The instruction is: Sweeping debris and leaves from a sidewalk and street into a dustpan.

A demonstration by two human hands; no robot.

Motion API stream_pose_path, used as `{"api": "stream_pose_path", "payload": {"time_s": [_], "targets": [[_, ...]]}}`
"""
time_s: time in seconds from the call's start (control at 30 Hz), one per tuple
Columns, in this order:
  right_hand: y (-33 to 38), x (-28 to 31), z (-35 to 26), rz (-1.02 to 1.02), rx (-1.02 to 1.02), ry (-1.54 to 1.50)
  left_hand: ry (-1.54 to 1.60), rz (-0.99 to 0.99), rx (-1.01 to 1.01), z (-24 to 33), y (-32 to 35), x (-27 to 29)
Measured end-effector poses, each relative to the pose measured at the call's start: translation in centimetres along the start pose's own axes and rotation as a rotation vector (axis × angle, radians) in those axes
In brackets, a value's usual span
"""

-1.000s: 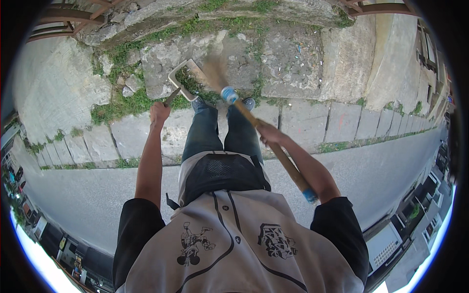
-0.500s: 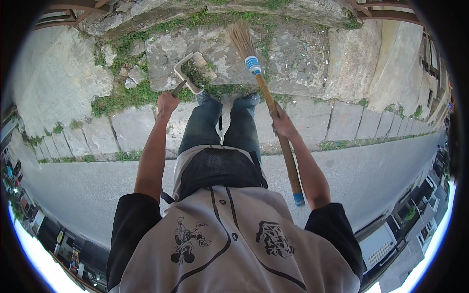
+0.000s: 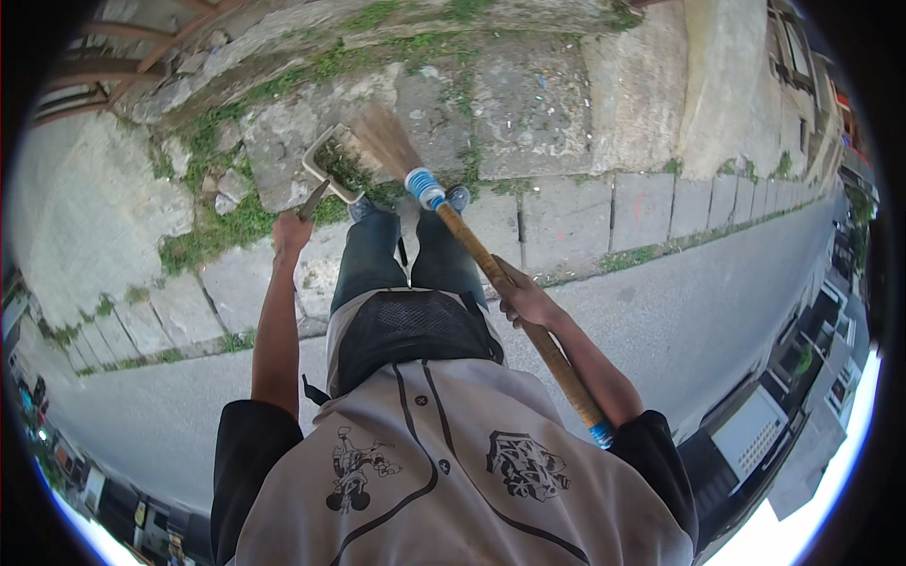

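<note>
My left hand [image 3: 292, 233] is closed round the handle of a white-rimmed dustpan [image 3: 313, 168], which rests on the ground ahead of my feet. Inside the pan lies a heap of green weeds and dry debris [image 3: 344, 172]. My right hand [image 3: 525, 298] grips the long wooden handle of a stick broom [image 3: 457, 226], bound with blue and white bands near its bristles. The tan bristles [image 3: 385, 137] are at the pan's right, open side, blurred by motion. The handle's blue-banded end reaches back beside my right forearm.
Cracked concrete [image 3: 533, 104] with tufts of grass [image 3: 203, 247] spreads ahead of me. Loose stones [image 3: 229, 189] lie left of the pan. A row of paving slabs [image 3: 566, 219] runs under my feet, with a grey road [image 3: 151, 415] behind. A brown metal frame [image 3: 142, 61] stands at far left.
The broom's bristles have swung left and nearer, from the far right of the pan to its opening. My right hand has shifted left and back. The pan stays in my left hand.
</note>
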State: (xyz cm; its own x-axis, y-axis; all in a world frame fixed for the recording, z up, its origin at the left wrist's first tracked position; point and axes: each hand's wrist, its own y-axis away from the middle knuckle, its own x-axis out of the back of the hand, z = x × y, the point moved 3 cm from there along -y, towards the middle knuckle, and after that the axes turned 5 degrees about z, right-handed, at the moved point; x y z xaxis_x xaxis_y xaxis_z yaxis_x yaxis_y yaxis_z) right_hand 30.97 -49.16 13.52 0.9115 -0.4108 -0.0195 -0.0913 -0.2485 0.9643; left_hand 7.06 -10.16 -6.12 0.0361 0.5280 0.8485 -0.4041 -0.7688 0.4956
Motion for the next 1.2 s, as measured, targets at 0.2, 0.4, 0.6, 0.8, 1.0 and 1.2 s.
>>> {"api": "stream_pose_path", "payload": {"time_s": [0.2, 0.4, 0.6, 0.8, 1.0, 1.2], "targets": [[1.3, 8.8, 4.9, 0.425, 0.067, -0.285, 0.035, -0.067, -0.02, 6.8, 0.9, 2.5], [-0.4, 19.6, 11.2, 0.585, 0.159, -0.557, 0.047, -0.06, -0.088, 14.6, -1.4, 3.1], [-3.0, 30.7, 14.9, 0.705, 0.136, -0.628, -0.112, -0.054, -0.383, 29.9, -2.3, 2.8], [-8.8, 37.2, 16.4, 0.765, 0.129, -0.55, -0.267, -0.107, -0.415, 42.8, -2.9, -1.2], [-18.0, 29.9, 20.6, 0.468, 0.154, -0.58, -0.309, -0.171, -0.415, 50.0, -3.0, -6.4], [-5.6, 22.8, 16.0, 0.202, 0.019, -0.671, -0.33, -0.157, -0.399, 50.5, -5.1, -5.7]]}}
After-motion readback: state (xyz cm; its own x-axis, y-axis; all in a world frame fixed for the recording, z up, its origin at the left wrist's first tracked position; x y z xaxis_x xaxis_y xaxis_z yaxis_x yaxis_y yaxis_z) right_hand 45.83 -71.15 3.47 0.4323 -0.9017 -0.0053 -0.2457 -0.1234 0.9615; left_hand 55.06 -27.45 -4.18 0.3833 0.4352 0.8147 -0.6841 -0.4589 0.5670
